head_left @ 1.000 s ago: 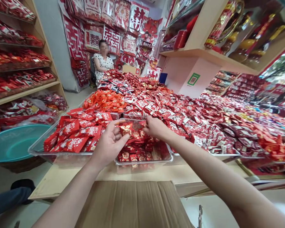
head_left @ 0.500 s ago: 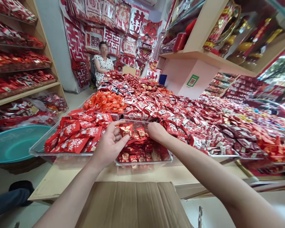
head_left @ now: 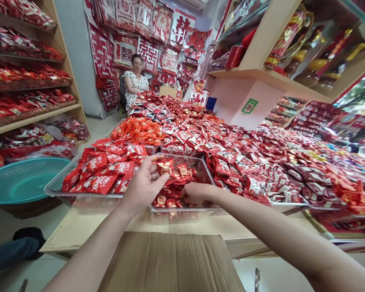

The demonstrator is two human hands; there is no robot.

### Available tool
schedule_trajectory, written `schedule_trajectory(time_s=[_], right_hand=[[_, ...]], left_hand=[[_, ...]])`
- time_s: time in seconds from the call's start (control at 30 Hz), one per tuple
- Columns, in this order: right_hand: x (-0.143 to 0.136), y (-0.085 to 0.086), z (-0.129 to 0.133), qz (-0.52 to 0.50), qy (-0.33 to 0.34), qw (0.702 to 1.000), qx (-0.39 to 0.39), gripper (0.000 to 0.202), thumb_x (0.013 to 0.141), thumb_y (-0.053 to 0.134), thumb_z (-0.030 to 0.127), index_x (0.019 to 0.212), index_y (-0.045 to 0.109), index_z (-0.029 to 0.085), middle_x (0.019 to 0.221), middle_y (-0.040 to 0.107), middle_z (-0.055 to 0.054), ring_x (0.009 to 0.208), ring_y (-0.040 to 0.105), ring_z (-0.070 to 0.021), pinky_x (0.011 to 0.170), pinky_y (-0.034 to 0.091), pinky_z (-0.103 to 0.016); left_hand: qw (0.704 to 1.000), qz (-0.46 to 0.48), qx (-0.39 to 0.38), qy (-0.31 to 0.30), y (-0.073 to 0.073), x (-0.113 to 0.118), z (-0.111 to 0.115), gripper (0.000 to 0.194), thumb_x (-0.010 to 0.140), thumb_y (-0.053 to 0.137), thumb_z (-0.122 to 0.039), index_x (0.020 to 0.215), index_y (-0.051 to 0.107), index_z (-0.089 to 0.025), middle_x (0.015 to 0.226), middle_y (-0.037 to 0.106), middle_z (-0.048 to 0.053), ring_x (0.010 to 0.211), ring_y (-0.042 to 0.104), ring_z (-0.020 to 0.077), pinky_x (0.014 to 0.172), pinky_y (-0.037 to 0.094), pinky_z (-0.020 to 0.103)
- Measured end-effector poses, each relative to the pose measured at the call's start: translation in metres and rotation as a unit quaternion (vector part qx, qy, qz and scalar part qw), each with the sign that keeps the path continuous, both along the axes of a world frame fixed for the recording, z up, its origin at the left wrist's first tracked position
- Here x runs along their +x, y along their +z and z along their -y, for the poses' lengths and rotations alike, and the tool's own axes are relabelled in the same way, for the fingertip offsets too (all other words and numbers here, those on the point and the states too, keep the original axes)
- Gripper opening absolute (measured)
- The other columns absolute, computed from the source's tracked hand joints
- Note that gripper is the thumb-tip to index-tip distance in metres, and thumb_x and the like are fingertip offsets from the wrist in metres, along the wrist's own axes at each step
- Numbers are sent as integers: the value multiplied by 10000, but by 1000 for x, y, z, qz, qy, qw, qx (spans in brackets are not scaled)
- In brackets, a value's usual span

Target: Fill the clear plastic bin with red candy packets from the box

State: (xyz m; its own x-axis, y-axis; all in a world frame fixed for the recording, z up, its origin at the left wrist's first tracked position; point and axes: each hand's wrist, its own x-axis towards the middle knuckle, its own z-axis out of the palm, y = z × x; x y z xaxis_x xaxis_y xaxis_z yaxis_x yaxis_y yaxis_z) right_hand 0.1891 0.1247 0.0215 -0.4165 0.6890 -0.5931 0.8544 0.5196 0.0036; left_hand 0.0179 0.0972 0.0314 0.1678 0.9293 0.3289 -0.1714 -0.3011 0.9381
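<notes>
My left hand is closed on a red and gold candy packet, pinched between thumb and fingers at the left side of a clear plastic tray. Small red candy packets with gold print lie inside this tray. My right hand reaches into its front right part, fingers curled down among the packets. Its fingertips are partly hidden, so what they grip cannot be made out. Left of it, a larger clear tray holds bigger red packets.
A cardboard box stands in front of the wooden table. Heaps of red packets spread back and right. A teal basin sits at left, below shelves. A person sits at the back.
My right hand has moved from the tray's back right toward its front, down among the small packets. My left hand keeps its packet. The view has shifted slightly.
</notes>
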Motion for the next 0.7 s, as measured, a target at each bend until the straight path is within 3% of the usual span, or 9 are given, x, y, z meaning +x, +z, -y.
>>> schedule_trajectory(time_s=[0.07,0.17,0.23,0.33,0.5,0.7], right_hand=[[0,-4,-1,17,-12,999,32,360,705,489,120,1040,620,132,994,661,-134,843,629,-240,650,468,-281],[-2,-11,0,52,-21,998,15,388,675,534,131,1053,610,91,994,651,-182,868,623,-289,658,482,-332],[-2,-14,0,50,-17,999,5,385,674,533,118,1050,615,105,976,659,-174,855,630,-284,657,487,-331],[-1,-18,-2,50,-11,998,48,371,688,507,85,1035,627,132,984,660,-155,875,627,-274,669,489,-323],[-2,-27,-8,68,-4,997,47,285,659,530,88,908,668,63,913,670,-190,837,633,-305,633,495,-331],[-1,-26,-9,45,-14,997,54,330,652,542,152,963,652,134,924,675,-137,783,640,-256,594,482,-285]], left_hand=[[1000,0,1,-1,0,0,0,363,744,583,-200,1076,443,-237,932,644,30,837,620,150,785,490,329],[1000,-2,2,-2,0,0,1,365,748,579,-202,1082,437,-240,922,637,29,833,617,148,778,492,326],[1000,-3,1,-3,0,0,1,368,752,576,-204,1089,433,-243,929,633,30,840,616,149,780,490,327],[1000,1,-1,-4,0,0,1,364,748,580,-203,1081,438,-242,940,634,34,844,617,152,787,485,329],[1000,-7,3,3,1,0,1,373,744,580,-208,1088,443,-245,924,639,24,813,620,148,762,494,319],[1000,4,-4,-9,0,-1,1,386,740,578,-212,1098,435,-231,965,631,46,862,616,171,799,488,371]])
